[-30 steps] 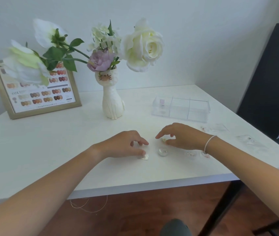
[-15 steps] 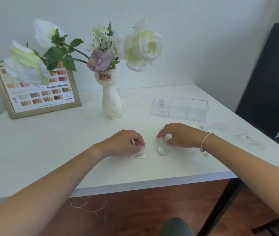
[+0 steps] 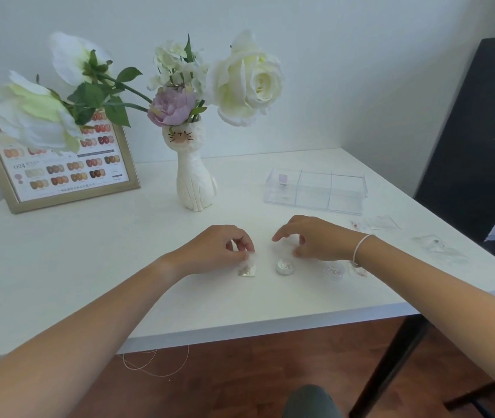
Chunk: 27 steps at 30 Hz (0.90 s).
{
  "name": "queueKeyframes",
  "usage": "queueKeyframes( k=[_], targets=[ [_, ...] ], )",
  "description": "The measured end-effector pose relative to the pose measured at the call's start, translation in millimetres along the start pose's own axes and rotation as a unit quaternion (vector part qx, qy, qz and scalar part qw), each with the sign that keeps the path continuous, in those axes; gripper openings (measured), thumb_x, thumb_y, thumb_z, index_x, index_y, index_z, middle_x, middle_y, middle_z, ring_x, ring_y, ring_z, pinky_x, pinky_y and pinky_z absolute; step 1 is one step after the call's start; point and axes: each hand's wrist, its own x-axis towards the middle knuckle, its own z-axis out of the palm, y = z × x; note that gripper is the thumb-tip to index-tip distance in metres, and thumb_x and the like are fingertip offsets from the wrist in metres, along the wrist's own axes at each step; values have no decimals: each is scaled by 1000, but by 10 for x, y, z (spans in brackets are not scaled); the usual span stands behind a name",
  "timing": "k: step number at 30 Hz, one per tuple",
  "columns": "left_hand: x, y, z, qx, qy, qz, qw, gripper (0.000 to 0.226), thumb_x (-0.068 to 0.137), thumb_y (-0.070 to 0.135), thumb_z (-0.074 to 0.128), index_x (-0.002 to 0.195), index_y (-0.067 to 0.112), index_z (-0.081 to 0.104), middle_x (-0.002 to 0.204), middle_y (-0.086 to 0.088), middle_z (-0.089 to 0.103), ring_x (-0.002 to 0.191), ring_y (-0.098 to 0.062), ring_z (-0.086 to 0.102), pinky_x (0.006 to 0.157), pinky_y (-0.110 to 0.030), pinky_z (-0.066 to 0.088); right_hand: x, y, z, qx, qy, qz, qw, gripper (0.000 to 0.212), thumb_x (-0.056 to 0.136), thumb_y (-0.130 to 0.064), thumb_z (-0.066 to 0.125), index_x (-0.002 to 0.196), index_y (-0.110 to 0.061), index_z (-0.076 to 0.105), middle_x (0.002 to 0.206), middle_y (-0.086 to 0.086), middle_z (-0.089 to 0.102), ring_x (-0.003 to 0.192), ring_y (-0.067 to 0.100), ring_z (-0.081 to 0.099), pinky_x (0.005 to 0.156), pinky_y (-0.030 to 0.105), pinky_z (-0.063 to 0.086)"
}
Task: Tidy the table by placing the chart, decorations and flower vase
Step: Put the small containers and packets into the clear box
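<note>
Near the front edge of the white tabletop (image 3: 59, 267), left hand (image 3: 216, 248), fingers pinched on a small glitter packet (image 3: 247, 270). Right hand (image 3: 315, 238) hovers, fingers loosely curled apart, over a round glitter pot (image 3: 284, 266). Far left: framed nail chart (image 3: 56, 164); centre: cat-shaped flower vase (image 3: 193, 176); far right: clear compartment box (image 3: 315, 190). Nothing between.

Free room and obstacles on the white table (image 3: 59, 267). From the table's middle, the stretch toward 9 and 7 o'clock lies bare and open to a hand. At 12 o'clock stands the cat-shaped flower vase (image 3: 193, 179), its blooms spreading wide overhead; at 10 o'clock the framed chart (image 3: 59, 164) leans by the wall. At 2 o'clock sits the clear compartment box (image 3: 315, 190). Toward 4 o'clock, small glitter decorations (image 3: 284, 266) and clear packets (image 3: 433, 247) scatter along the near edge.
</note>
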Motion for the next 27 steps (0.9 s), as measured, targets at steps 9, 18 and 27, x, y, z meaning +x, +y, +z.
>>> queueKeyframes(
  k=[9,18,27],
  targets=[
    [92,2,-78,-15,30,5,999,21,83,20,65,75,40,61,93,4,66,69,-10,50,61,-8,38,-1,9,-20,34,3,21,999,30,85,-9,57,110,-26,60,99,-6,51,66,-2,45,60,12,39],
    [185,-24,-101,-33,35,6,999,21,82,21,65,74,40,63,81,12,62,64,-8,46,60,-12,38,-44,1,4,57,44,53,996,42,82,-10,62,120,-24,53,105,-1,42,74,9,46,60,13,37],
    [227,-30,-117,-34,31,10,999,18,83,20,64,76,37,64,84,9,64,68,-13,48,64,-22,38,-59,-20,30,151,73,84,982,45,71,5,63,107,-24,59,94,-1,51,61,5,47,63,25,45]
  ],
)
